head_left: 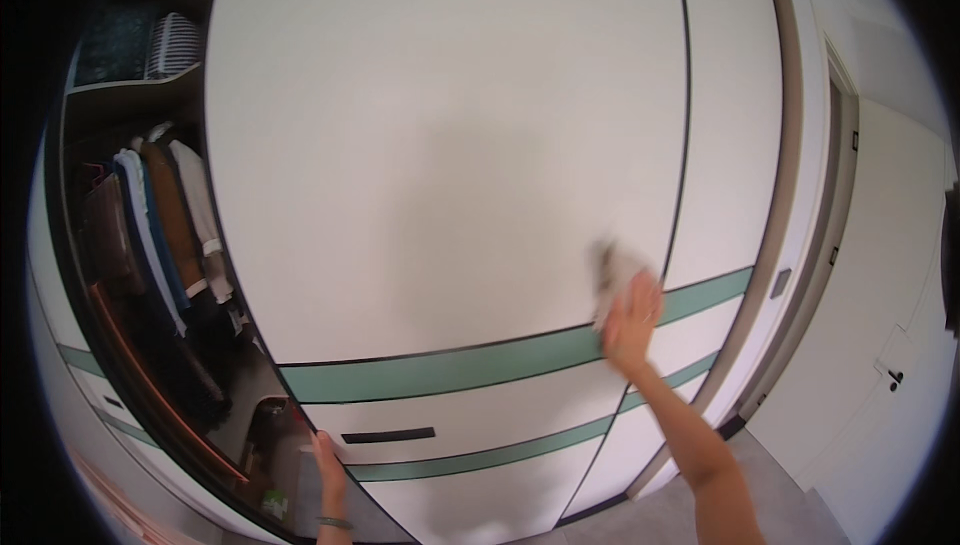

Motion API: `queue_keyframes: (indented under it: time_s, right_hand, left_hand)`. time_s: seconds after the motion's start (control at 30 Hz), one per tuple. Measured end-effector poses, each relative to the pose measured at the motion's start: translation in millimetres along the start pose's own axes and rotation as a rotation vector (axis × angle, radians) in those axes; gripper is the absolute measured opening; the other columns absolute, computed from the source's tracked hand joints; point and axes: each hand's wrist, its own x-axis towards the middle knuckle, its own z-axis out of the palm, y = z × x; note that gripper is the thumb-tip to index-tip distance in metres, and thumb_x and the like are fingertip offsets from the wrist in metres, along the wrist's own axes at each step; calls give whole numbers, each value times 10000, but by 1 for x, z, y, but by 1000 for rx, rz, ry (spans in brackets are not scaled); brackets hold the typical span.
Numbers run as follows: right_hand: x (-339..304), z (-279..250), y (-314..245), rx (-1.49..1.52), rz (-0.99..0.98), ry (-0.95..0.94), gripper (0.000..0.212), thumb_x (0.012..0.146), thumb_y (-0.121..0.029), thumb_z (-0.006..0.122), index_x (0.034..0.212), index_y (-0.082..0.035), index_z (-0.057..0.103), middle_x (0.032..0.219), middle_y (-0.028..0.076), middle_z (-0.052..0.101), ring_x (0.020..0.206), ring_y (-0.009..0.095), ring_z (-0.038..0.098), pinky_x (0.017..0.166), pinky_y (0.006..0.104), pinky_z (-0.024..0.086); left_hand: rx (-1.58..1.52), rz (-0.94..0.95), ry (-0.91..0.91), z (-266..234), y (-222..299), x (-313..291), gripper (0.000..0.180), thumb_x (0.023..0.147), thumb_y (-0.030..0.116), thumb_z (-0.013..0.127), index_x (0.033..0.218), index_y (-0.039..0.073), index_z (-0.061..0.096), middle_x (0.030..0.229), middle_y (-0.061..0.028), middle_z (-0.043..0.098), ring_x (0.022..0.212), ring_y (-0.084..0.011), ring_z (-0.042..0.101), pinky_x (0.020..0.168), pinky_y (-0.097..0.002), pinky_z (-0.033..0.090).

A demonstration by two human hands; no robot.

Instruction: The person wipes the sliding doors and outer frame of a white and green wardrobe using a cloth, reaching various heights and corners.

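Note:
A large white sliding wardrobe door [450,195] with green stripes stands in front of me. My right hand [632,320] presses a light, greyish cloth [617,270] flat against it, just above the upper green stripe [450,373] and near the door's right side. The cloth is blurred and partly hidden under the fingers. Low down, my left hand [328,460] is at the door's left edge, its fingers closed around that edge and partly out of sight. A band [335,522] circles the left wrist.
Left of the door, the wardrobe's open section shows hanging clothes [165,215], a striped basket [172,45] on a shelf and a small green-and-white item [275,503] at the bottom. A dark recessed handle [388,435] sits between the stripes. At right is a white room door [860,295].

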Motion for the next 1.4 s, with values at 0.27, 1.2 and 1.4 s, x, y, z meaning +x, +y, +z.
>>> queue_keyframes:
  time_s: [0.27,1.2,1.4]
  right_hand:
    - [-53,4,-1,153,73,-139,484,848,-214,520,1284,-7,482,1447,226,341,1393,440,212,1098,619,148]
    - [-73,1,63,293,614,324,330,971,-12,452,1294,57,453,1296,211,485,1178,346,479,1027,360,350]
    - [-49,19,23,394,357,147,292,896,33,494,1181,32,559,1202,238,542,1156,411,482,973,422,381]
  left_hand:
    - [105,-38,86,-38,-32,6,676,1016,467,381,1432,-59,296,1434,-112,381,1317,-193,350,1121,-325,233]
    - [-91,-92,216,-5,16,11,667,989,503,400,1391,-29,410,1400,-90,447,1268,-203,399,1096,-307,252]
    - [-154,-76,269,-105,-11,48,713,985,521,415,1431,-31,349,1465,-89,370,1324,-210,335,1120,-299,200]
